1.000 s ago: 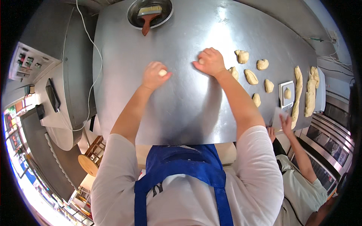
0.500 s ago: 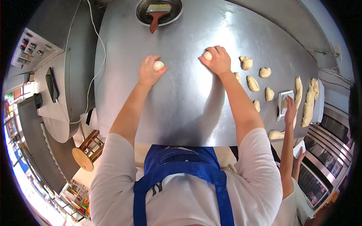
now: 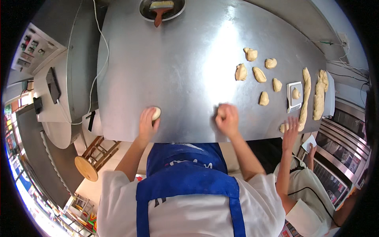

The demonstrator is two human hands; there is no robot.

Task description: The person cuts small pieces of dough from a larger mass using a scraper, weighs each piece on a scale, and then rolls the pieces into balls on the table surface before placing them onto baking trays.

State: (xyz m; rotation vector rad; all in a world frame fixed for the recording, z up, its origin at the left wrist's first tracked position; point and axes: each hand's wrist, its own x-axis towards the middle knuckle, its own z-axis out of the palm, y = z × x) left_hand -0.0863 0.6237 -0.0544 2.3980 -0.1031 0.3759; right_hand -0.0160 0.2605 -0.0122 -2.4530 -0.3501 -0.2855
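Near the front edge of the steel table [image 3: 185, 94], my left hand [image 3: 147, 123] is curled round a pale, smooth dough ball [image 3: 156, 113], which shows beside its fingers. Level with it to the right, my right hand [image 3: 229, 121] is cupped over a second dough ball [image 3: 221, 113], mostly hidden by the fingers and thumb. Both balls rest on the tabletop. Several rough dough pieces [image 3: 259, 74] lie further right, beyond my right hand.
A metal bowl [image 3: 173, 16] with a wooden-handled brush [image 3: 158, 15] stands at the far edge. On the right are a small white scale [image 3: 294, 107] bearing a dough lump [image 3: 296, 93], long dough strips [image 3: 305, 94], and a co-worker's hand [image 3: 291, 132]. A white cable [image 3: 103, 71] hangs at left.
Both my hands have come back toward me with the dough balls, from mid-table to near its front edge. The co-worker's hand has left the scale, where a dough lump now sits.
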